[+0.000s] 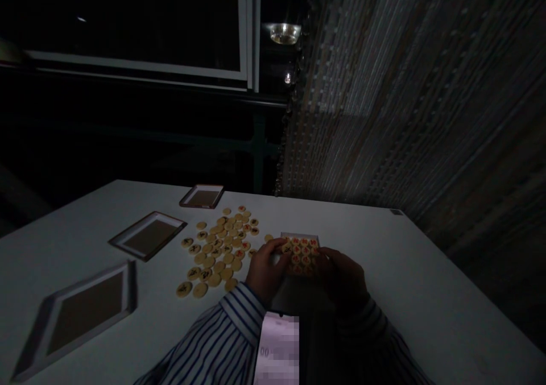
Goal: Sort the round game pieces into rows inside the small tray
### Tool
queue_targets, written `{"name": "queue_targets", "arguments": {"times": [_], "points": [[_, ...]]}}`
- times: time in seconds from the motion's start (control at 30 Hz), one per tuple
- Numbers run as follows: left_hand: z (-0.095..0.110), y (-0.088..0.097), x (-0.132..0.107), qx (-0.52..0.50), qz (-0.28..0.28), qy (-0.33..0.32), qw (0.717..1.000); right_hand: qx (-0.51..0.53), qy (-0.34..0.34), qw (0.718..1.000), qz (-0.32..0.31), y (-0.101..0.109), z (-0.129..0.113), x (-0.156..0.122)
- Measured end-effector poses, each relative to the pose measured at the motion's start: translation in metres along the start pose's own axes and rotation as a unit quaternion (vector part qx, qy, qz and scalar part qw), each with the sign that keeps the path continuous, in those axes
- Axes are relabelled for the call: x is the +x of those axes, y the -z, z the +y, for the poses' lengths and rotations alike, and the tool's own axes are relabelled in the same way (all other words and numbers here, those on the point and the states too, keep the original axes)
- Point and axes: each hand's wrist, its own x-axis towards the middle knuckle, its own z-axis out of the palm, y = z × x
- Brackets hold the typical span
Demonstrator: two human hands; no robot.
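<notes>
On a white table point(426, 271) lies a small tray point(303, 240) filled with round pale game pieces bearing red marks. My left hand point(267, 268) rests at the tray's left side, fingers curled, with the fingertips on a piece at its edge. My right hand point(341, 277) is at the tray's near right side, in shadow, fingers bent against the pieces. A loose heap of several round pieces point(219, 245), some with dark marks, is spread on the table just left of my left hand. Striped sleeves cover both forearms.
Three empty shallow trays lie to the left: a large one point(77, 311) near the front, a middle one point(147, 235), a small one point(202, 196) at the back. A bead curtain point(405, 100) hangs behind the table on the right. The room is dark.
</notes>
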Motion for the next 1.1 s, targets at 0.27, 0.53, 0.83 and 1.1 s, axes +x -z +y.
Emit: {"name": "queue_targets", "arguments": {"times": [0.27, 0.53, 0.83, 1.1], "points": [[-0.010, 0.002, -0.009, 0.106, 0.012, -0.041, 0.993, -0.011, 0.050, 0.999, 0.017, 0.003, 0.003, 0.002], [-0.007, 0.004, -0.010, 0.134, -0.015, -0.072, 0.988, 0.020, 0.043, 0.999, 0.009, 0.003, 0.009, -0.001], [-0.009, 0.004, -0.008, 0.135, -0.026, -0.112, 0.984, -0.004, -0.013, 1.000, -0.029, 0.012, 0.006, 0.000], [-0.008, 0.002, -0.006, 0.144, -0.045, -0.105, 0.983, 0.002, -0.053, 0.997, -0.053, 0.010, 0.012, -0.004]]}}
